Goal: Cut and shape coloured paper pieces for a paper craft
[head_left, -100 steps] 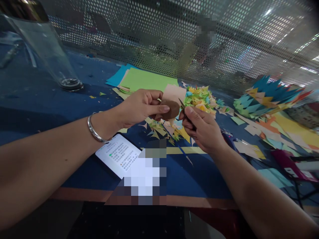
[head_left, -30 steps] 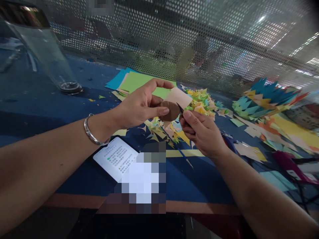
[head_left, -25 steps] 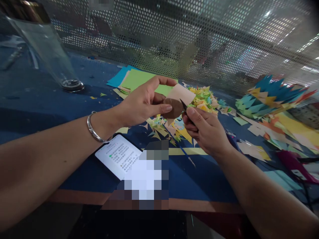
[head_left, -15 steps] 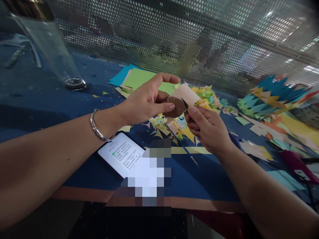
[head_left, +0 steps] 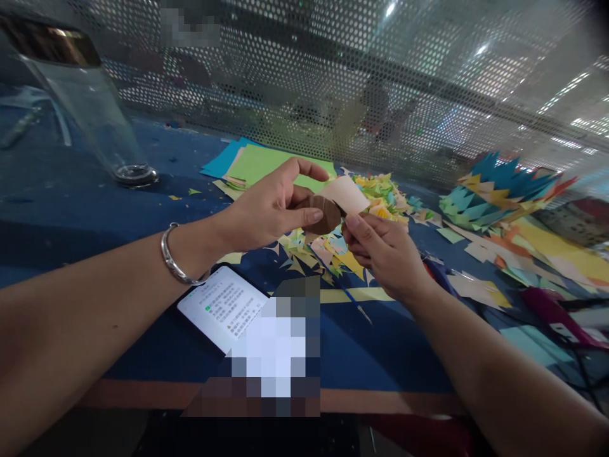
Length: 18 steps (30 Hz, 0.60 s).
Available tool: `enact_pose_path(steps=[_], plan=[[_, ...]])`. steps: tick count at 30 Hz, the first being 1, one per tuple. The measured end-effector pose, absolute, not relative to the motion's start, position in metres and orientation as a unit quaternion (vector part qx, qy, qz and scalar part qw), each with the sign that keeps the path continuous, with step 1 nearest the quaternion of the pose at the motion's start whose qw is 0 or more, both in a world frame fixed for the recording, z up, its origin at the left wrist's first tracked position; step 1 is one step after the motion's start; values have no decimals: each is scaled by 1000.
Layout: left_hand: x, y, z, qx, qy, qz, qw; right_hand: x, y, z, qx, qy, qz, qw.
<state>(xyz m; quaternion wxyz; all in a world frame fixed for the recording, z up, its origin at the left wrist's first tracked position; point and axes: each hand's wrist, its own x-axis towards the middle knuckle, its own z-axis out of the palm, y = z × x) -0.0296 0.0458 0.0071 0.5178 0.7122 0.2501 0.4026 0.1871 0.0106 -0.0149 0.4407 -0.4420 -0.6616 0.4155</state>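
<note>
My left hand pinches a piece of pale pink paper between thumb and fingers, with its index finger arched above. The near part of the paper lies in brown shadow. Closed around a pair of small scissors, my right hand sits at the paper's right side. Only the dark blade tips show, against the paper; the handles are hidden in the fist. Below both hands lies a heap of cut paper scraps in yellow, green and peach.
Coloured sheets lie behind my left hand. A glass bottle stands at the left, a phone lies near the front edge. A blue pen-like stick rests below the scraps. A spiky paper crown shape and a purple tool are at the right.
The whole view has shifted slightly, so hands and table things appear a little left and lower. Both hands keep their hold, and the paper is turned slightly.
</note>
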Motion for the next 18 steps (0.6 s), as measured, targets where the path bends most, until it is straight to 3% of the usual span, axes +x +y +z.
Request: enact_pose_path(steps=[18], plan=[[-27, 42, 5, 722, 268, 427, 475, 189, 9, -15, -456, -649, 421, 440]])
